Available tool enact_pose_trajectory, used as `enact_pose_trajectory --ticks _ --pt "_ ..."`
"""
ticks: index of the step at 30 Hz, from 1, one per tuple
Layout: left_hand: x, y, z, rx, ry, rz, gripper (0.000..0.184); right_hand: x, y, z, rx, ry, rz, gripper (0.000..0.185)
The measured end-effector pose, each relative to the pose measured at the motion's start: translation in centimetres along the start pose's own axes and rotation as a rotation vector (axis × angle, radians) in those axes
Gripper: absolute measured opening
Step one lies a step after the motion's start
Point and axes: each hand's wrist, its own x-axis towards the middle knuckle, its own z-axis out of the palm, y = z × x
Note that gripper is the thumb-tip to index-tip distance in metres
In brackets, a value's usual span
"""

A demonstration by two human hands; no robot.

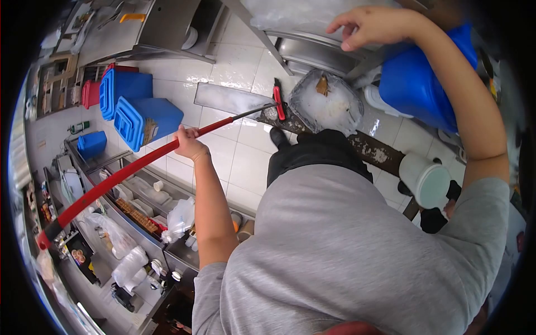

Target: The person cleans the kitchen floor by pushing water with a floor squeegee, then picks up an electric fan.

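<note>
The left grip (191, 146) wraps around the red pole (125, 175), the right grip (375, 27) hangs loose and empty, and wet-looking floor (234, 61) suggests work only partly done.

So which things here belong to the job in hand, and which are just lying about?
In the job:
- red pole, in the left hand
- probably the floor
- perhaps the tub beside the pole's head

Seemingly lying about:
- blue bins
- white bucket

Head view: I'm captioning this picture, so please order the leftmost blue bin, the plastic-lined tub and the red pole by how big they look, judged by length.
1. Red pole
2. Plastic-lined tub
3. Leftmost blue bin
</note>
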Motion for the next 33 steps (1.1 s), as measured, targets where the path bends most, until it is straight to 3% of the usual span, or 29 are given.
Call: enact_pose_trajectory --ticks 6,12,15,18,20,21,22,23,24,25,28,31,33 --pt "0.9 0.2 0.1 -0.075 -0.025 0.015 0.025 0.6 0.7 -0.1 0.078 -0.018 -0.03 0.058" --pt "4.0 0.1 0.4 0.014 -0.009 -0.05 0.022 1.6 2.0 1.0 0.144 0.101 -0.012 0.047" --pt "4.8 0.4 2.3 0.117 -0.119 -0.112 0.023 1.6 -5.7 1.2 0.044 0.057 0.055 0.05" --pt "3.8 -1.4 5.5 0.171 -0.361 -0.134 0.025 4.5 -17.7 3.8 0.352 0.363 -0.378 0.052" --pt "1.2 1.0 7.2 0.184 -0.549 -0.043 0.026 8.5 -25.5 4.0 0.706 0.401 -0.632 0.051" --pt "0.6 1.8 7.8 0.267 -0.658 -0.096 0.023 10.3 -28.4 3.7 0.876 0.401 -0.759 0.051" --pt "0.3 2.9 7.7 0.231 -0.648 0.098 0.021 11.2 -30.6 3.2 0.834 0.337 -0.778 0.044" --pt "1.5 4.6 7.0 0.246 -0.657 0.151 0.02 11.6 -32.7 2.5 0.786 0.271 -0.792 0.038" --pt "2.7 6.1 6.1 0.261 -0.666 0.197 0.02 11.6 -34.6 1.5 0.877 0.056 -0.877 0.017" --pt "3.9 7.8 5.1 0.279 -0.68 0.235 0.021 11.4 -37.9 1.8 0.822 0.249 -0.928 0.007" --pt "7.0 14.6 1.3 0.24 -0.814 0.199 0.026 11.5 -42.3 0.3 0.858 0.126 -1.085 0.021" --pt "10.0 14.8 -2.0 0.041 -0.423 0.632 0.034 12.7 -44.6 -2.3 0.748 0.079 -1.271 0.027" --pt "15.4 15.7 -7.3 0.08 -0.235 0.4 0.037 13.3 -45.3 -4.0 0.804 0.108 -1.286 0.024"
